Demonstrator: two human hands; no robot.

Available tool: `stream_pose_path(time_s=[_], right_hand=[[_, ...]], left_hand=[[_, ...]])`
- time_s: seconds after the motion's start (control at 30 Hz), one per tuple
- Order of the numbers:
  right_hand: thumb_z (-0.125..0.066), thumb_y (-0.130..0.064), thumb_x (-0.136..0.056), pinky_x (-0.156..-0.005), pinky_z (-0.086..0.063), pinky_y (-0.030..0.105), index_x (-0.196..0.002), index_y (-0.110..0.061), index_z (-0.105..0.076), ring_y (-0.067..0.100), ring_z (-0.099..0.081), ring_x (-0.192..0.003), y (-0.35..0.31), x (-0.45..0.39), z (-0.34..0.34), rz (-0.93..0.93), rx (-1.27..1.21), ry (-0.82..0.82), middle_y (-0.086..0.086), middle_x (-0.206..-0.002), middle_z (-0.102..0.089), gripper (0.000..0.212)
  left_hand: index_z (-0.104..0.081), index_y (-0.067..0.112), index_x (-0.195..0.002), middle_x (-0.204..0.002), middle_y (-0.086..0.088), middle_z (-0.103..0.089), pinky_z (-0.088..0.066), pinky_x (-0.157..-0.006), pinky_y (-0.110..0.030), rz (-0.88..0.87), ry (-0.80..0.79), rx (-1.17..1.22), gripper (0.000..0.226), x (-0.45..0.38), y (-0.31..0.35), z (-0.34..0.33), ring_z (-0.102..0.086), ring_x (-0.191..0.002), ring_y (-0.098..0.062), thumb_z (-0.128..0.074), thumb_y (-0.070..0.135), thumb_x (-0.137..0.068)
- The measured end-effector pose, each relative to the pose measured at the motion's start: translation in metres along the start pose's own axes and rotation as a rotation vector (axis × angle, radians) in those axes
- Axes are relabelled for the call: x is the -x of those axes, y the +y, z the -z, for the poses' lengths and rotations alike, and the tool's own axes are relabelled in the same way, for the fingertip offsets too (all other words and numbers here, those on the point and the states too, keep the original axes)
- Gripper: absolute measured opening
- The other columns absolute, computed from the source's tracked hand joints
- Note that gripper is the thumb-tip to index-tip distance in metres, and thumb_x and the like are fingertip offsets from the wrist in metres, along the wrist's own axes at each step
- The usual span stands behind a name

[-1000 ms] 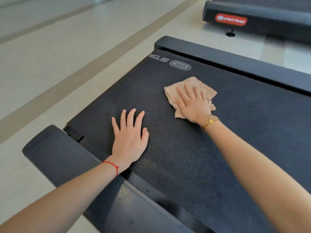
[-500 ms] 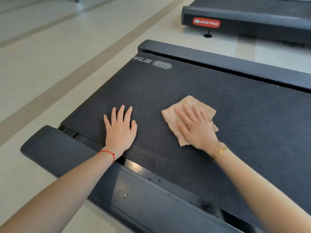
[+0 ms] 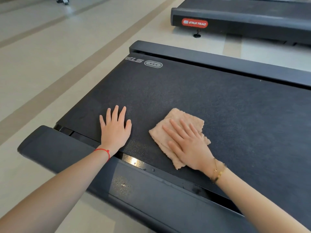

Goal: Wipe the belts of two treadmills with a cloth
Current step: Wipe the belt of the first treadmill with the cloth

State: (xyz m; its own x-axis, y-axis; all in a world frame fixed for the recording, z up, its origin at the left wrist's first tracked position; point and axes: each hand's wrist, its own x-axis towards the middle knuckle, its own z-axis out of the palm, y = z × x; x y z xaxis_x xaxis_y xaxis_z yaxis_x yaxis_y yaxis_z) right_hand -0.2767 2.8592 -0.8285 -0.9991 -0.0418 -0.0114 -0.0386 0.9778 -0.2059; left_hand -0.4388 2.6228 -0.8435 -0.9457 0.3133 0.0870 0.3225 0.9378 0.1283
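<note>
A black treadmill belt (image 3: pixel 210 101) fills the middle of the view, with white lettering near its far left corner. On it lies a folded tan cloth (image 3: pixel 185 118), close to the near edge. My right hand (image 3: pixel 188 145) presses flat on the cloth with straight fingers. My left hand (image 3: pixel 115 130) rests flat on the bare belt to the left of the cloth, fingers spread. A second treadmill (image 3: pixel 235 19) with a red Star Trac label stands at the far right; little of its belt shows.
Dark side rails run along the belt, one near me (image 3: pixel 151 190) and one on the far side (image 3: pixel 218 63). Pale tiled floor (image 3: pixel 50 64) with tan stripes spreads to the left. A strip of floor separates the two treadmills.
My right hand has drawn the cloth back across the belt toward the near rail. My left hand stays flat on the belt. The view has tilted so more of the far treadmill shows.
</note>
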Motion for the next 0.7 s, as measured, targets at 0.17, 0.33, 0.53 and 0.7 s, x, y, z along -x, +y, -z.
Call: stream_pose_path(time_s=[0.17,0.33,0.53,0.7], right_hand=[[-0.018,-0.05,-0.104,-0.123,0.003,0.044,-0.157,-0.038,-0.01,0.025,0.002,-0.153,0.044,-0.018,0.012,-0.319,0.009,0.055,-0.009,-0.166,-0.002,0.055],[-0.017,-0.049,-0.105,-0.122,0.003,0.051,-0.158,-0.036,-0.008,0.03,0.005,-0.153,0.017,-0.045,0.007,-0.364,0.01,0.024,-0.006,-0.167,0.0,0.055],[-0.015,-0.054,-0.103,-0.124,0.003,0.046,-0.156,-0.043,-0.011,0.024,0.001,-0.153,-0.016,0.015,-0.003,-0.045,0.0,-0.002,-0.013,-0.165,-0.005,0.054],[-0.014,-0.055,-0.102,-0.124,0.0,0.045,-0.156,-0.043,-0.011,0.023,0.0,-0.154,0.032,0.043,0.006,-0.235,-0.012,0.053,-0.013,-0.166,-0.003,0.055]], left_hand=[[-0.015,0.024,-0.158,-0.165,-0.007,-0.015,-0.008,-0.12,-0.058,0.002,-0.006,-0.004,0.06,0.006,0.005,0.0,-0.008,-0.152,-0.032,-0.028,0.044,-0.103],[-0.014,0.024,-0.158,-0.165,-0.008,-0.011,-0.004,-0.12,-0.062,0.026,-0.031,0.027,0.061,0.005,0.013,0.001,-0.003,-0.152,-0.034,-0.028,0.044,-0.103],[-0.018,0.027,-0.157,-0.165,-0.004,-0.014,-0.003,-0.117,-0.066,-0.047,-0.027,0.088,0.057,0.006,0.029,0.001,-0.003,-0.152,-0.031,-0.031,0.039,-0.103],[-0.02,0.026,-0.157,-0.164,-0.003,-0.015,-0.003,-0.118,-0.064,-0.144,-0.034,0.11,0.056,0.006,0.05,-0.001,-0.004,-0.153,-0.026,-0.032,0.037,-0.103]])
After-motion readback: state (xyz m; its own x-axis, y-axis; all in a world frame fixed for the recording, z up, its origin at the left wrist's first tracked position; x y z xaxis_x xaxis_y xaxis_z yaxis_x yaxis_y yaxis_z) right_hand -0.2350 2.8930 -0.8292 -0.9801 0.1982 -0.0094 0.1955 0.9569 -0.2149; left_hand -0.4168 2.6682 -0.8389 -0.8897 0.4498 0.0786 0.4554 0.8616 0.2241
